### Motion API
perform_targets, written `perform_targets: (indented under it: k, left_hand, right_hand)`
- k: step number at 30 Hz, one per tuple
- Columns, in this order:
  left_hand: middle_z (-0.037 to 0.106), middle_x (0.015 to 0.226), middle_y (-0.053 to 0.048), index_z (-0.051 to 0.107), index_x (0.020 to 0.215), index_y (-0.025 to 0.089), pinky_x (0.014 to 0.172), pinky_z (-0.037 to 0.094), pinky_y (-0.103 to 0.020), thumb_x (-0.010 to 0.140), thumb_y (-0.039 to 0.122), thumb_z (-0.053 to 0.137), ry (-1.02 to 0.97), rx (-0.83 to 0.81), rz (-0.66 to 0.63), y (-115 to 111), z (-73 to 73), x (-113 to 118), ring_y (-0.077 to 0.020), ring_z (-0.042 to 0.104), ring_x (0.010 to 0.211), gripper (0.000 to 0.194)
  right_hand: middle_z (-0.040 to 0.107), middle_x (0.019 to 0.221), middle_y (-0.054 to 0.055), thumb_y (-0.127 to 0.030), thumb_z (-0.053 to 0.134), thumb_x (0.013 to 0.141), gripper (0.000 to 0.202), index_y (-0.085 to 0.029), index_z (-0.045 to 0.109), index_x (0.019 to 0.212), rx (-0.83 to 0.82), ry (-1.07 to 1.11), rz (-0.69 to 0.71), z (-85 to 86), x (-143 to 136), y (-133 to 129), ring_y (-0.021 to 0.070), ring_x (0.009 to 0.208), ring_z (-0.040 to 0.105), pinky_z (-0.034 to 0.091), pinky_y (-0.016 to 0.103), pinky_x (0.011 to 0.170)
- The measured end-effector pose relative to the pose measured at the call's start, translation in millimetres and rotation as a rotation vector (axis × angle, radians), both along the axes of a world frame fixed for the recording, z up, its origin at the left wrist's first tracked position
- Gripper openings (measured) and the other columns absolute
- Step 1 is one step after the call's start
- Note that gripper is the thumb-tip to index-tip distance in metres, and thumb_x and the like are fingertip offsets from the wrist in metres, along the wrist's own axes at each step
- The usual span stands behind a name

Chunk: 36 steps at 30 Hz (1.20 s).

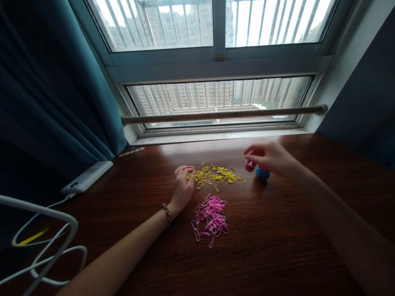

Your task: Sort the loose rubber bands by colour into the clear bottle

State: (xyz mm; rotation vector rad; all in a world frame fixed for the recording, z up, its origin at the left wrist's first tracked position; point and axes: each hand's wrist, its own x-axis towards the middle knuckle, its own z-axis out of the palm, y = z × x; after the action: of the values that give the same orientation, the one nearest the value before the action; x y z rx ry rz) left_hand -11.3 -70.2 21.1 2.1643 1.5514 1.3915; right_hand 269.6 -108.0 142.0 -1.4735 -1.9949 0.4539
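Observation:
My left hand (pixel 184 185) rests on the table at the left end of a loose spread of small yellow bulb-shaped pins (pixel 217 176). Its fingers are curved and a little apart from the thumb, cupped around some of the pins. Nearer to me lies a heap of pink pins (pixel 212 216) of the same looped shape. My right hand (pixel 263 156), slightly blurred, hovers at the right with thumb and forefinger drawn together; what they hold, if anything, is too small to tell. Under it sit a blue ball-like object (pixel 262 173) with red on top and a small pink object (pixel 250 163), both partly hidden.
The dark wooden table (pixel 277 246) ends at a window with a horizontal rail (pixel 222 115). On the left, a white device (pixel 88 177) with a cable lies by a blue curtain (pixel 61 82). White tubing or thick cable (pixel 69 213) loops at the lower left.

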Motion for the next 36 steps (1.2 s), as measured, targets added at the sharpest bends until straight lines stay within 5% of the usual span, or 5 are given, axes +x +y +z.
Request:
perform_targets:
  k: [3,6,15,28,36]
  left_hand:
    - [0.050,0.098,-0.009,0.053,0.092,0.017,0.091,0.036,-0.044,0.077,0.029,0.053,0.063,-0.010,0.172,1,-4.6,-1,-0.0246,0.044,0.100,0.019]
    - [0.043,0.107,-0.013,0.044,0.106,0.013,0.090,0.038,-0.045,0.070,0.024,0.059,0.021,-0.083,0.253,5,-13.5,-4,-0.0251,0.045,0.101,0.040]
    - [0.061,0.093,-0.007,0.052,0.098,0.017,0.081,0.048,-0.035,0.074,0.015,0.051,-0.254,-0.292,-0.244,10,-14.4,-4,-0.0169,0.059,0.088,0.023]
    - [0.063,0.088,-0.007,0.057,0.088,0.013,0.079,0.052,-0.035,0.069,0.016,0.059,-0.473,-0.304,-0.286,25,-14.2,-18,-0.0167,0.062,0.083,0.019]
    - [0.064,0.105,-0.002,0.063,0.096,0.028,0.105,0.022,-0.047,0.077,0.023,0.057,0.333,-0.037,-0.454,16,5.5,-22,-0.0205,0.046,0.115,0.021]
  right_hand:
    - [0.065,0.062,0.007,-0.028,0.053,0.079,0.017,-0.016,0.064,0.078,-0.274,-0.201,0.034,-30.8,-33,0,0.0181,0.051,0.061,0.044,0.028,0.048]
    - [0.063,0.087,0.021,-0.031,0.060,0.075,0.028,-0.009,0.060,0.093,-0.177,-0.501,-0.230,-62.0,-47,3,0.0287,0.074,0.064,0.045,0.033,0.057]
    - [0.057,0.087,0.013,-0.025,0.059,0.076,0.015,-0.013,0.062,0.083,-0.012,-0.364,-0.095,-109.2,-42,24,0.0226,0.079,0.060,0.045,0.029,0.067]
    - [0.061,0.089,0.006,-0.019,0.050,0.081,0.017,-0.017,0.064,0.090,0.216,0.080,0.147,-111.1,-64,30,0.0132,0.072,0.059,0.047,0.024,0.065]
    - [0.065,0.088,0.007,-0.015,0.052,0.080,0.017,-0.019,0.068,0.081,0.217,-0.199,0.147,-106.6,-87,48,0.0185,0.088,0.056,0.043,0.030,0.080]
